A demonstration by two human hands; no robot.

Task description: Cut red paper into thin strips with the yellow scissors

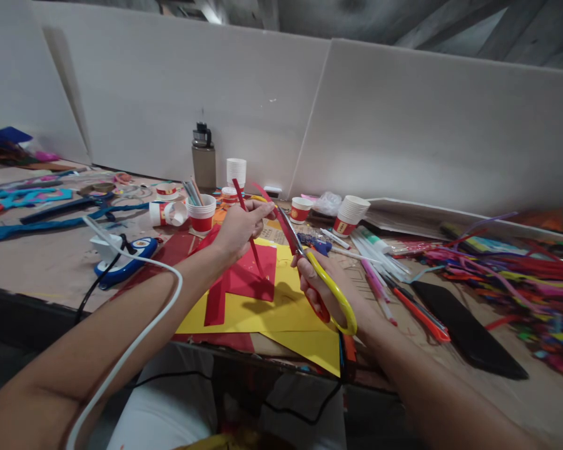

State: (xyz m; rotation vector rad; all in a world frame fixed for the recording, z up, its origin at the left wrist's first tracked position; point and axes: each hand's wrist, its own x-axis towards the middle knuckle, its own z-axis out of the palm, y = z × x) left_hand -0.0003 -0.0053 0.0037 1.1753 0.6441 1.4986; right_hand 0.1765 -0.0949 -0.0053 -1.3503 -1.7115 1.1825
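Observation:
My left hand (238, 228) is closed in a pinch on a narrow red paper strip (256, 256), which slants down below the fingers and pokes up above them. In my right hand (316, 281) is a pair of scissors (340, 306) with yellow and red handles, blades pointing up and away, beside the left fingertips. Red paper also shows along the blades; whether it lies between them I cannot tell. Underneath, a red paper square (263, 281) and a wider red strip (214, 306) lie on yellow sheets (248, 322).
Paper cups (351, 212) and a grey bottle (203, 165) stand towards the white partition. On the left are a blue-and-white power strip (126, 262) and a white cable (173, 294) crossing near my left arm. A black phone-like slab (469, 328) and many coloured pipe cleaners (520, 275) lie right.

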